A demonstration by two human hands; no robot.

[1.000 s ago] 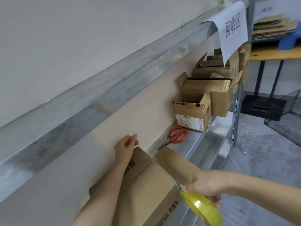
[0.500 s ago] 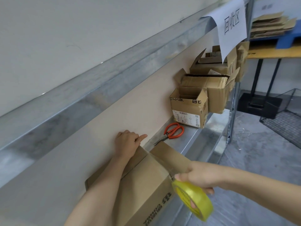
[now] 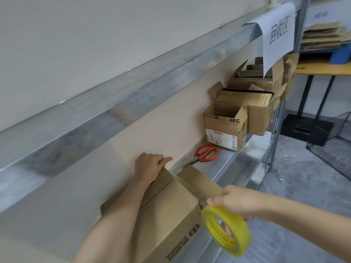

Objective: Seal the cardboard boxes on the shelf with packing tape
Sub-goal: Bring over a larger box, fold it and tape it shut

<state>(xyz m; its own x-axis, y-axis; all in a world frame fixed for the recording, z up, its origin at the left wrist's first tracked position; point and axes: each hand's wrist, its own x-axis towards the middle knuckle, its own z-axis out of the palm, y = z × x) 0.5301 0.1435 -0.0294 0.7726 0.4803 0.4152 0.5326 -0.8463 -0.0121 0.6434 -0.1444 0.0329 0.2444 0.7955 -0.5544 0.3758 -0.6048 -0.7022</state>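
A brown cardboard box (image 3: pixel 171 207) with black print lies on the metal shelf (image 3: pixel 237 168) at the lower middle. My left hand (image 3: pixel 150 168) lies on its back top flap, fingers curled over the far edge by the wall, thumb pointing right. The end flap (image 3: pixel 197 181) on the right stands open. My right hand (image 3: pixel 239 202) grips a yellow roll of packing tape (image 3: pixel 226 230) just off the box's right front corner. A clear strip of tape (image 3: pixel 203 201) runs from the roll to that corner.
Orange-handled scissors (image 3: pixel 206 152) lie on the shelf behind the box. Further along stand a small open box (image 3: pixel 226 128) and larger open boxes (image 3: pixel 252 103). A paper sign (image 3: pixel 279 33) hangs from the upper shelf. A wire basket (image 3: pixel 334 150) sits on the floor at right.
My left hand came down from the wall onto the box's back flap and its fingers curled over the edge. My right hand shifted slightly left with the tape roll.
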